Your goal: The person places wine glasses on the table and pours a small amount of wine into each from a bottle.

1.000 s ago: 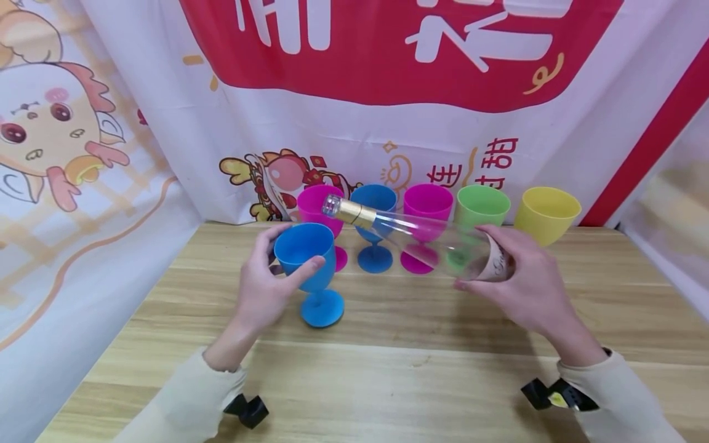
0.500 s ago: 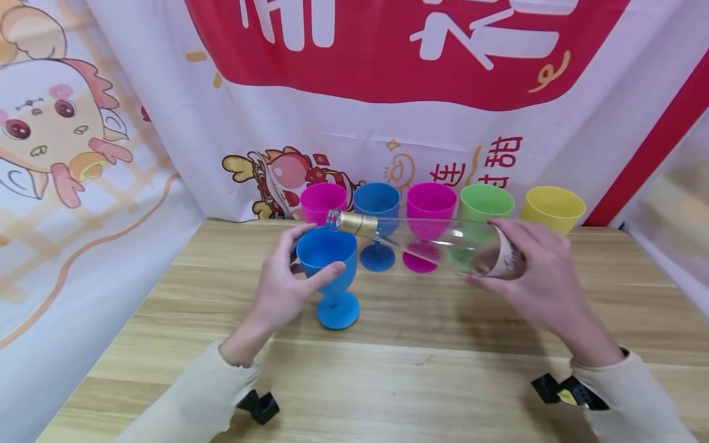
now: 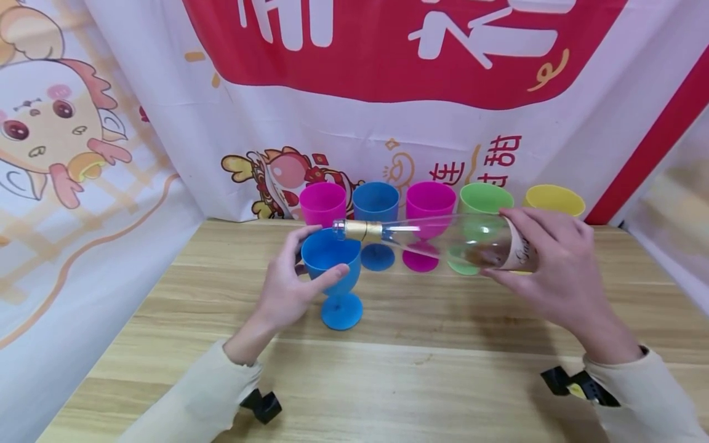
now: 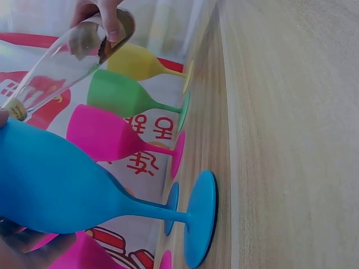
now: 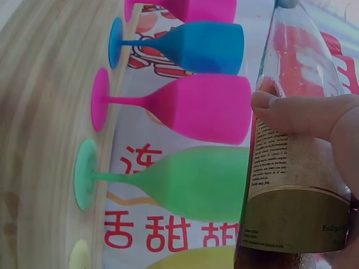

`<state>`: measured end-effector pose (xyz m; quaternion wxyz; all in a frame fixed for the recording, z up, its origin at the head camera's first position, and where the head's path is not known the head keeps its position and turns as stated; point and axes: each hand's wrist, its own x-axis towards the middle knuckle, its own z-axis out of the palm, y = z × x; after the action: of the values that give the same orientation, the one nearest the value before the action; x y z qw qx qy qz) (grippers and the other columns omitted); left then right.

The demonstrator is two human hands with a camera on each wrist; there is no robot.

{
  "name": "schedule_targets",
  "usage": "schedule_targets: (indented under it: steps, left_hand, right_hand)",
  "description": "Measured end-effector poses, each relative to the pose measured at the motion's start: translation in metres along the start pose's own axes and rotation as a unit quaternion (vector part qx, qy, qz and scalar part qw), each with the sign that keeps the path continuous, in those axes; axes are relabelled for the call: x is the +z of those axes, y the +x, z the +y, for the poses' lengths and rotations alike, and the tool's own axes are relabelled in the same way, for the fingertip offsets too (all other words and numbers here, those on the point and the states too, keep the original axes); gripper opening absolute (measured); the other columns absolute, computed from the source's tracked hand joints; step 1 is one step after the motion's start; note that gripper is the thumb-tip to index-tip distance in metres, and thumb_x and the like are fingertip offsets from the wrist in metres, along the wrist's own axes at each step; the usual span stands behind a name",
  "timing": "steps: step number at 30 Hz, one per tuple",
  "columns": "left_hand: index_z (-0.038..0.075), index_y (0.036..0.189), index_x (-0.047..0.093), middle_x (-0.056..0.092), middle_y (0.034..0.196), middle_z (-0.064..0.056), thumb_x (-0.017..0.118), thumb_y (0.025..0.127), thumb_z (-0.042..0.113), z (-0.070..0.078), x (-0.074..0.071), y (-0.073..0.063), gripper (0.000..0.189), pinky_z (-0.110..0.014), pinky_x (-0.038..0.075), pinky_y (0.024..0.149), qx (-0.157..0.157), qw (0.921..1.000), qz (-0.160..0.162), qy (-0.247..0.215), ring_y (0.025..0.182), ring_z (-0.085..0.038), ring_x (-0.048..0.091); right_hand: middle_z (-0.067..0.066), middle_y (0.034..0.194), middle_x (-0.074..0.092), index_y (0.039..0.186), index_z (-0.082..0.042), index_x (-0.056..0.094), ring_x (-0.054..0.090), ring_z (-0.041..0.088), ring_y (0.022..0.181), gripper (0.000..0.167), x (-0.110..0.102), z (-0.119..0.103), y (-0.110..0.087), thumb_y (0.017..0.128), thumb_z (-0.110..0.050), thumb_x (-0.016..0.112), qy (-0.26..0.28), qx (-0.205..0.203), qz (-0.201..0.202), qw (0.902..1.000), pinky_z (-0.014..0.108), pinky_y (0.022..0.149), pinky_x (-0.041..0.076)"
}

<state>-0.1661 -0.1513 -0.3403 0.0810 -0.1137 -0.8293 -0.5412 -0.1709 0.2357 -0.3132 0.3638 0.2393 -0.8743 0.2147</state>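
Observation:
My left hand (image 3: pixel 282 292) grips the bowl of a blue goblet (image 3: pixel 339 277), thumb on its near side. The goblet's foot (image 4: pixel 201 218) is at the tabletop; whether it fully touches cannot be told. With my right hand (image 3: pixel 562 271) I hold a clear glass wine bottle (image 3: pixel 443 237) near its base, lying almost level. Its gold-banded neck (image 3: pixel 360 231) points left, and the mouth sits over the goblet's right rim. In the right wrist view my thumb (image 5: pixel 303 115) presses the bottle beside its printed label (image 5: pixel 297 216). No stream of liquid can be made out.
Behind the hands stands a row of goblets: pink (image 3: pixel 322 203), blue (image 3: pixel 376 200), pink (image 3: pixel 431 200), green (image 3: pixel 486 198) and yellow (image 3: pixel 554 198). A printed cloth (image 3: pixel 332 135) hangs just behind them. The wooden tabletop (image 3: pixel 399 394) stretches toward me.
My left hand has brought the blue goblet rightward, under the bottle's mouth. The bottle has shifted right and turned more level, its neck coming down to the rim.

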Motion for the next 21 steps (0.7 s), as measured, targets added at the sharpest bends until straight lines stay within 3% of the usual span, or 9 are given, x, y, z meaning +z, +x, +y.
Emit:
schedule_targets:
  steps: [14,15,21]
  left_hand:
    - [0.02,0.16,0.035,0.05,0.159,-0.006,0.079,0.096,0.033,-0.0009,0.0058,0.0021,0.079,-0.062,0.052,0.111,0.002,0.9999,-0.007,-0.013,0.145,-0.034,0.053]
    - [0.02,0.16,0.034,0.05,0.16,-0.006,0.079,0.096,0.033,-0.0008,0.0062,0.0023,0.08,-0.063,0.052,0.111,0.002,0.9999,-0.008,-0.013,0.145,-0.035,0.052]
    - [0.02,0.16,0.034,0.05,0.16,-0.007,0.079,0.096,0.031,-0.0003,0.0065,0.0017,0.079,-0.062,0.052,0.112,0.001,0.9999,-0.009,-0.014,0.145,-0.035,0.052]
  right_hand:
    - [0.021,0.13,0.068,0.136,-0.009,0.069,0.058,0.041,0.119,0.086,-0.0012,0.0075,0.0014,0.057,-0.028,0.095,-0.021,-0.048,0.032,0.9981,0.061,0.103,0.033]
    - [0.021,0.131,0.068,0.137,-0.009,0.068,0.058,0.041,0.12,0.081,-0.0014,0.0078,0.0012,0.064,-0.035,0.094,-0.025,-0.05,0.031,0.998,0.06,0.104,0.033]
    - [0.023,0.132,0.067,0.138,-0.007,0.067,0.057,0.043,0.121,0.078,-0.0045,0.0064,0.0016,0.07,-0.04,0.088,-0.04,-0.059,0.031,0.997,0.062,0.104,0.032]
